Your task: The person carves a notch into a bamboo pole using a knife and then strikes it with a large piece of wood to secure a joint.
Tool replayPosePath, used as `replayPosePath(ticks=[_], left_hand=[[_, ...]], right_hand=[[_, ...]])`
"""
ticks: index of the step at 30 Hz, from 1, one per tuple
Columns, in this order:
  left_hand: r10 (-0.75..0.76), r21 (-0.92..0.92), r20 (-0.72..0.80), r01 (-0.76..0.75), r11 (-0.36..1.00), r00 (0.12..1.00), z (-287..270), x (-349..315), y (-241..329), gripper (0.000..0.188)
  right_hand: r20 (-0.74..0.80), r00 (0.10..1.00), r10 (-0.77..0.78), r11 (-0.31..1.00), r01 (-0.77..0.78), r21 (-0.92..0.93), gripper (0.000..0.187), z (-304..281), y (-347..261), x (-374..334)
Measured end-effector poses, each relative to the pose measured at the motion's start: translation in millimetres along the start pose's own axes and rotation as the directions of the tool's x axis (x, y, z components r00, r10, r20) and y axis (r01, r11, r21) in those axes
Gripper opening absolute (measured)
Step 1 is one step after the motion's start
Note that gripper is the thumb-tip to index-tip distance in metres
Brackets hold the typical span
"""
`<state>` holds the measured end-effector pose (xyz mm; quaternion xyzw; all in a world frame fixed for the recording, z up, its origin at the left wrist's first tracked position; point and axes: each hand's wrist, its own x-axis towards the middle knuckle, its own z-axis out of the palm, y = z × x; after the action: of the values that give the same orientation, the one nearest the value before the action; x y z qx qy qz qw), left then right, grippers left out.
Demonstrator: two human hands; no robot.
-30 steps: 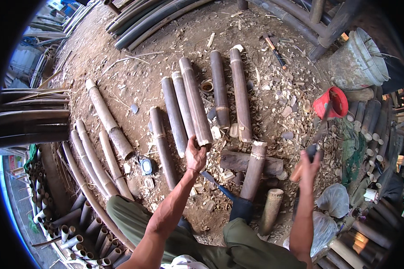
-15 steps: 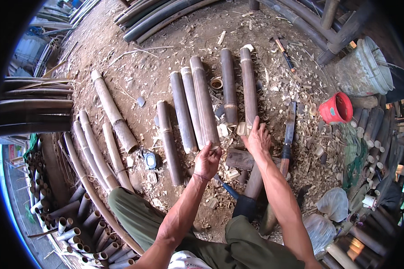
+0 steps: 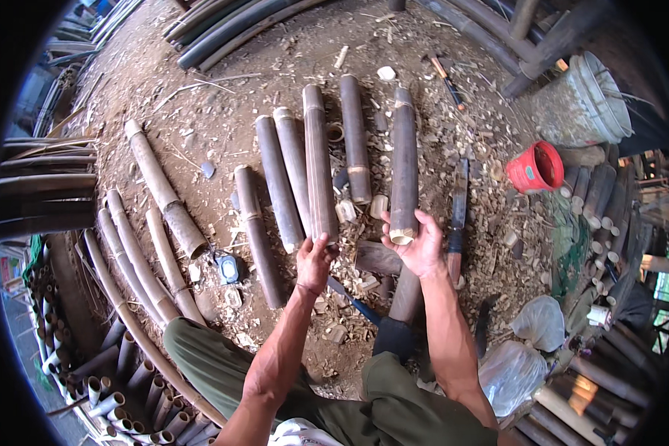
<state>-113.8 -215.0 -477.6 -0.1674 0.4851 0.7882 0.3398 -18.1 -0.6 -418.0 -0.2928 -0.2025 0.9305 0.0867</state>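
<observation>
Left hand (image 3: 314,265): fingers curled around the near end of the pale-streaked bamboo section (image 3: 318,163), grasping firmly at the rim.
Right hand (image 3: 425,249): cupped with thumb and fingers about the near end of the dark bamboo section (image 3: 404,160), pale hollow mouth facing the body.
Between the two held pieces: a shorter brown bamboo section (image 3: 355,141), lying apart on the dirt floor (image 3: 223,130).
Long-bladed knife (image 3: 459,201): on the chips to the right of the right hand, handle toward the body.
Tape measure (image 3: 229,269): on the floor, well left of the left hand.
Hammer (image 3: 446,82): farther out, beyond the knife.
Red bucket (image 3: 524,172): to the right, tipped, near a grey bucket (image 3: 581,108).
</observation>
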Motion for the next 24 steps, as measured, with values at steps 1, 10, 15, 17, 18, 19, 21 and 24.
replayPosePath(ticks=[1,10,15,17,18,19,21,24], left_hand=[[0.069,0.21,0.03,-0.073,0.975,0.997,6.7,2.9,3.5,0.045],[0.319,0.894,0.112,-0.236,0.381,0.941,19.8,-27.6,-6.8,0.085],[0.241,0.936,0.055,-0.135,0.326,0.969,15.1,-13.3,-0.2,0.077],[0.527,0.928,0.37,-0.277,-0.25,0.765,33.5,1.1,14.4,0.084],[0.525,0.929,0.332,-0.37,-0.036,0.784,48.2,6.5,29.4,0.084],[0.518,0.874,0.307,-0.452,0.179,0.798,73.7,9.6,50.1,0.085],[0.035,0.363,0.362,-0.175,0.915,0.932,115.6,5.2,92.1,0.084],[0.013,0.406,0.395,-0.187,0.895,0.919,156.0,12.0,107.1,0.073]], right_hand=[[-0.059,0.998,-0.03,0.998,0.026,-0.059,0.052,-9.3,1.9,3.8],[-0.185,0.953,-0.241,0.859,0.121,-0.498,0.076,-8.1,31.0,-41.0],[-0.054,0.903,-0.426,0.629,0.253,-0.735,0.082,-25.6,68.9,-69.8],[0.109,0.844,-0.525,0.383,0.35,-0.855,0.085,-26.7,80.8,-77.9],[0.124,0.847,-0.517,0.375,0.355,-0.857,0.086,-13.6,82.4,-87.1],[0.241,0.811,-0.534,0.155,0.373,-0.915,0.089,-22.7,87.4,-90.4],[0.191,0.842,-0.504,0.2,0.329,-0.923,0.096,-6.5,104.2,-106.2],[0.353,0.807,-0.474,0.023,0.413,-0.911,0.101,-35.0,134.1,-120.3]])
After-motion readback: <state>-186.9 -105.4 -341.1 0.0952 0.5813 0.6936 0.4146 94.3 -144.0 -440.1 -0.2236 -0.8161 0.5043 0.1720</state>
